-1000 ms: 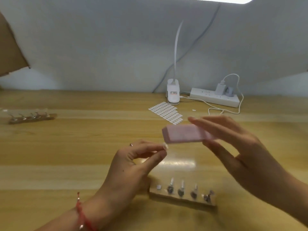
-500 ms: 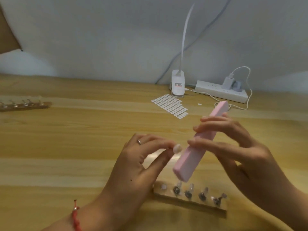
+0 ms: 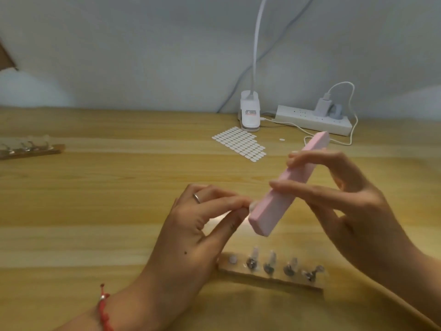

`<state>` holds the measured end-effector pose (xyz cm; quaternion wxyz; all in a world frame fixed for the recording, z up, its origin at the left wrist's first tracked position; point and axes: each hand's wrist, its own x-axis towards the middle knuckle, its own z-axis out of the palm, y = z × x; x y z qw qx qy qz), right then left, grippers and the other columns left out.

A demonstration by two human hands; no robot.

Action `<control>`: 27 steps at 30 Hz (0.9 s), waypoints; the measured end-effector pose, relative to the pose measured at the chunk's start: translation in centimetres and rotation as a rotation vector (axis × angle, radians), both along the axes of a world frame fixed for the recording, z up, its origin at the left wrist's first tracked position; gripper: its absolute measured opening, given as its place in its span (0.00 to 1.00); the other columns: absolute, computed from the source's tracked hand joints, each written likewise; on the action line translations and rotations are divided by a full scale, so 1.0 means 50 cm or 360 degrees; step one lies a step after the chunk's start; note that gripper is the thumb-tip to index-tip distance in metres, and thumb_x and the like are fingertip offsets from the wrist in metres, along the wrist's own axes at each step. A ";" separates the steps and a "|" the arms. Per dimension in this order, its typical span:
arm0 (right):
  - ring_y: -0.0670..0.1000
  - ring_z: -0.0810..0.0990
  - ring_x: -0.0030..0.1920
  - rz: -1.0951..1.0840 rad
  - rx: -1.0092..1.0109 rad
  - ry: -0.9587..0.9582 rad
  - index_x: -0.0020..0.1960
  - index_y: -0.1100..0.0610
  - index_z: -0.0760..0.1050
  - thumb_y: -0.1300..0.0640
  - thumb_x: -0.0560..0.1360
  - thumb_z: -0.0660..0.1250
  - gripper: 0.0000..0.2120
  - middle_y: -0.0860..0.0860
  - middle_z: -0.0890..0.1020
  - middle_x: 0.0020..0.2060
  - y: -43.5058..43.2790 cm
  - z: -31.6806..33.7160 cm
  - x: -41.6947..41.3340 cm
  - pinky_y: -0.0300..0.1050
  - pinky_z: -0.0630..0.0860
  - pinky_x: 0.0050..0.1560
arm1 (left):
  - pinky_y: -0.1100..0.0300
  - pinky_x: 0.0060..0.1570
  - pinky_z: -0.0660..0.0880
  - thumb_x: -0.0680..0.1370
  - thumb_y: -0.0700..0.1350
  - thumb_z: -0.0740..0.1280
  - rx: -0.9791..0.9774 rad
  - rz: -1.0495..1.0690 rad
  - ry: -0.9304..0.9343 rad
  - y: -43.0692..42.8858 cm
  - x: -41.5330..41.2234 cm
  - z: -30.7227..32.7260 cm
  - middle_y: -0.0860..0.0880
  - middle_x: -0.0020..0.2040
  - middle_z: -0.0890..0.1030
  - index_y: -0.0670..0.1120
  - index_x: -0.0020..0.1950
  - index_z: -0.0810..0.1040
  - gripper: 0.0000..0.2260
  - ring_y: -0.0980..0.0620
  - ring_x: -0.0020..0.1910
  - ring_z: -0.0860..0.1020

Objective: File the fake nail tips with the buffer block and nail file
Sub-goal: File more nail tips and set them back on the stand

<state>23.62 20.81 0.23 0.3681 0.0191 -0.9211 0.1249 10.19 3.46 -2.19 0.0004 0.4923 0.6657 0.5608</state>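
Above the wooden surface (image 3: 95,211), the left hand (image 3: 191,235) pinches a small pale nail tip (image 3: 252,206) between the thumb and the curled fingertips. Most of the tip is hidden and blurred. The right hand (image 3: 353,211) grips a pink buffer block (image 3: 269,211) around its middle, with the thumb on the near side and the fingers laid across the top. The block slants, with its lower end close to the viewer and its upper end pointing away toward the wall. The lower part of its long side touches the nail tip at the left fingertips. A ring (image 3: 196,198) sits on one left finger, and a red cord bracelet (image 3: 103,309) circles the left wrist. Just below the hands a wooden strip (image 3: 274,280) lies on the surface, carrying a row of clear tips on small stands (image 3: 270,263). A second strip (image 3: 35,151) of the same kind lies far to the left. Toward the wall lie a sheet of small white stickers (image 3: 238,143), a white lamp clip (image 3: 249,113) and a power strip (image 3: 310,118) with a charger (image 3: 322,106) plugged in.
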 end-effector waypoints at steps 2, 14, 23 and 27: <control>0.52 0.75 0.65 0.0088 0.0033 0.0015 0.61 0.48 0.79 0.75 0.77 0.61 0.25 0.57 0.75 0.60 -0.012 -0.009 0.005 0.54 0.70 0.69 | 0.55 0.56 0.66 0.74 0.55 0.63 -0.0035 0.0032 0.0035 0.001 0.001 -0.001 0.64 0.49 0.80 0.60 0.49 0.83 0.10 0.58 0.56 0.75; 0.52 0.76 0.64 0.0272 0.0032 -0.0129 0.61 0.49 0.80 0.71 0.79 0.55 0.24 0.58 0.75 0.59 -0.043 -0.015 0.003 0.53 0.65 0.73 | 0.56 0.58 0.59 0.73 0.58 0.61 -0.0109 0.0090 0.0094 0.000 0.005 0.007 0.65 0.53 0.79 0.64 0.56 0.77 0.13 0.61 0.57 0.74; 0.50 0.75 0.65 0.0274 0.0005 -0.0153 0.62 0.49 0.80 0.67 0.78 0.57 0.22 0.57 0.74 0.59 -0.059 -0.010 0.009 0.50 0.68 0.71 | 0.58 0.59 0.57 0.73 0.56 0.61 -0.0103 0.0033 0.0121 0.000 0.003 0.006 0.65 0.52 0.78 0.63 0.55 0.79 0.13 0.63 0.56 0.73; 0.50 0.74 0.59 -0.0266 -0.0248 -0.0005 0.64 0.54 0.74 0.73 0.75 0.67 0.23 0.58 0.76 0.57 0.016 0.019 0.011 0.51 0.73 0.65 | 0.56 0.58 0.59 0.74 0.57 0.66 -0.0085 0.0061 0.0131 -0.004 0.008 0.006 0.64 0.50 0.80 0.63 0.46 0.82 0.06 0.58 0.57 0.74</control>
